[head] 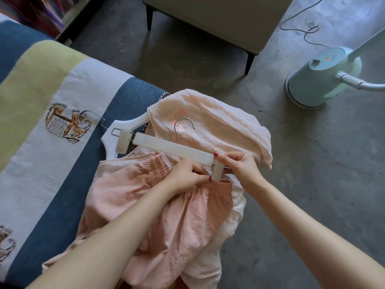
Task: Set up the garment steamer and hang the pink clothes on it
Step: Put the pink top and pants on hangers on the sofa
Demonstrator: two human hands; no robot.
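Note:
A pink garment with an elastic waistband lies over the bed's edge, on a paler pink top. A white clip hanger with a metal hook lies across them. My right hand pinches the hanger's right clip. My left hand grips the waistband just below that clip. A second white hanger lies under the first, partly covered by the top. The pale green garment steamer stands on the floor at the right, with its pole and hose running out of view.
A bed with a blue, yellow and white elephant-print cover fills the left. A grey sofa on dark legs stands at the top. The steamer's cord trails over the concrete floor.

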